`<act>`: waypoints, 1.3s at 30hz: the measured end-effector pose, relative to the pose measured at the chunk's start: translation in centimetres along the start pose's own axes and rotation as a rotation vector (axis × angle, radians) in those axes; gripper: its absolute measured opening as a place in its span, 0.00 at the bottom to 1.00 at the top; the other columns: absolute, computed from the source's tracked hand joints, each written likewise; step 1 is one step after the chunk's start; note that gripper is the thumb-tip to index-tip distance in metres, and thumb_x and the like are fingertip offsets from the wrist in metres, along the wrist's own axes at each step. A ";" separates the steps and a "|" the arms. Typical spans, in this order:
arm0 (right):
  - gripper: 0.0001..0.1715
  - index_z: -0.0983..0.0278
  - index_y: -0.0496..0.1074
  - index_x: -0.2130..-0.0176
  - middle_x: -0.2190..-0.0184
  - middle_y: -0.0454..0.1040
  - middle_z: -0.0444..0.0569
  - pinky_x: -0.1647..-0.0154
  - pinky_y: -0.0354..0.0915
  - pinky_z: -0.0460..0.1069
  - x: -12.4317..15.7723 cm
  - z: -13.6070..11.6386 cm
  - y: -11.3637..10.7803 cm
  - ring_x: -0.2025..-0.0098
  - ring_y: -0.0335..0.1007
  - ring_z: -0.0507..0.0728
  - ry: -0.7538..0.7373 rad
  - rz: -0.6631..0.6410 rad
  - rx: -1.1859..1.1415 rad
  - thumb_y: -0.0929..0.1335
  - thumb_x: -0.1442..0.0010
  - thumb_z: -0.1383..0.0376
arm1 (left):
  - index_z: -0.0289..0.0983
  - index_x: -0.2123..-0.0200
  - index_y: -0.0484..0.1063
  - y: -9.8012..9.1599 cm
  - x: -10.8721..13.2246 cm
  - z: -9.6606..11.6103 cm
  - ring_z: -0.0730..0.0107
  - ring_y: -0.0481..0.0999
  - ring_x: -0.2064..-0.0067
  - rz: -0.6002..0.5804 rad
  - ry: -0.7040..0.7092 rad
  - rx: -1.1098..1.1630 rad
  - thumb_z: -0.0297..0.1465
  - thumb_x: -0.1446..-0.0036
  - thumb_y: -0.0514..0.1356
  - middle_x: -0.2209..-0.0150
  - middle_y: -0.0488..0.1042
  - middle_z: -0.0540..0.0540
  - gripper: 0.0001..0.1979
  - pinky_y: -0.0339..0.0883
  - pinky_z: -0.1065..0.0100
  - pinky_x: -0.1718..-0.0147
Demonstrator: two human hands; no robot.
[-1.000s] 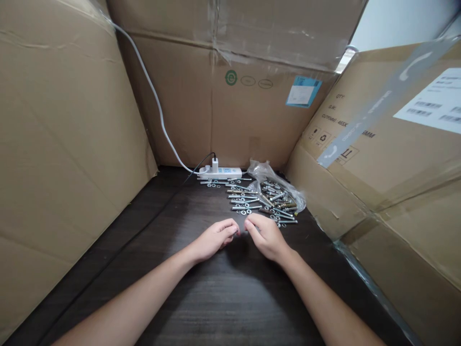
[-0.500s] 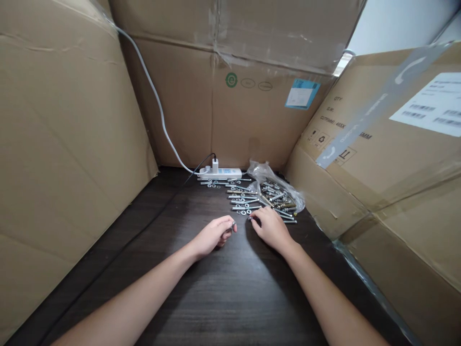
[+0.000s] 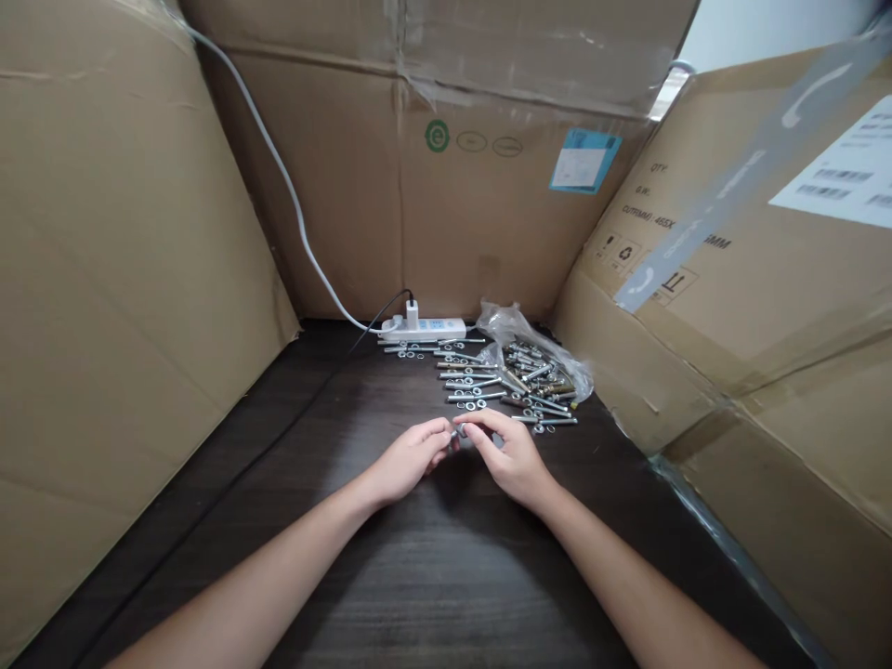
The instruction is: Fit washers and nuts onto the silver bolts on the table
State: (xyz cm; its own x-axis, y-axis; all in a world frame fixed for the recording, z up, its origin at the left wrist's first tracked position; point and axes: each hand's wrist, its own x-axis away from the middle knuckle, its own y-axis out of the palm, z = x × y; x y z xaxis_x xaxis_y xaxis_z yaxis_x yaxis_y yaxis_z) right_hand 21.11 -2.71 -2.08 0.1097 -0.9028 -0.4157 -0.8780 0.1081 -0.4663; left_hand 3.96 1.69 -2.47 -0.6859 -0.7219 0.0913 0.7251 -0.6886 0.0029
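Note:
My left hand (image 3: 416, 457) is closed around a bolt, only whose metal end (image 3: 454, 434) shows past the fingertips; the rest is hidden in the fist. Facing it, my right hand (image 3: 507, 455) pinches a small metal ring (image 3: 463, 430) between thumb and forefinger, right at the bolt's end. Whether the ring is a nut or a washer I cannot tell. Just beyond the hands lie rows of long bolts (image 3: 474, 398) with loose washers and nuts (image 3: 469, 405) beside them. More bolts (image 3: 535, 426) lie past my right hand.
A clear plastic bag (image 3: 512, 322) with heaped bolts and fasteners (image 3: 536, 372) lies at the back right. Behind the rows is a white power strip (image 3: 439, 328) with a plugged-in adapter (image 3: 412, 316). A black cable (image 3: 279, 437) crosses the dark table (image 3: 418, 576). Cardboard walls (image 3: 334, 186) surround it.
My right hand has moved left from beside the bolt rows to meet my left hand, bringing the small ring to the bolt's end. The camera view has shifted slightly.

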 end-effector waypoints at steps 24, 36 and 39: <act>0.08 0.64 0.73 0.64 0.72 0.72 0.46 0.70 0.61 0.47 0.0 -0.6 -0.4 0.71 0.66 0.52 0.011 -0.051 0.085 0.65 0.41 0.63 | 0.36 0.68 0.60 0.2 0.3 0.1 0.79 0.52 0.77 0.043 0.011 0.042 0.36 0.42 0.52 0.77 0.56 0.55 0.09 0.47 0.76 0.79; 0.12 0.62 0.71 0.57 0.65 0.72 0.48 0.65 0.63 0.47 0.0 -0.6 -1.1 0.68 0.67 0.53 -0.089 -0.076 0.170 0.64 0.41 0.64 | 0.37 0.68 0.58 0.2 0.3 0.3 0.79 0.53 0.77 0.035 0.010 0.014 0.37 0.43 0.53 0.77 0.56 0.56 0.10 0.48 0.76 0.78; 0.17 0.62 0.71 0.74 0.77 0.70 0.45 0.68 0.61 0.47 -0.1 -0.6 -1.2 0.73 0.65 0.53 -0.039 -0.091 0.290 0.61 0.38 0.61 | 0.37 0.67 0.58 0.3 0.4 0.4 0.79 0.53 0.77 0.032 -0.001 0.025 0.38 0.43 0.54 0.77 0.55 0.56 0.10 0.47 0.76 0.79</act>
State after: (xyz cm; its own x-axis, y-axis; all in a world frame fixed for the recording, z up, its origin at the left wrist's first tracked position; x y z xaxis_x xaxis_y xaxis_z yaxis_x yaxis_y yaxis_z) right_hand 21.89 -3.04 -1.00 0.2045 -0.8983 -0.3889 -0.6949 0.1466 -0.7040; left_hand 3.92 1.25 -2.02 -0.6627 -0.7432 0.0923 0.7477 -0.6636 0.0253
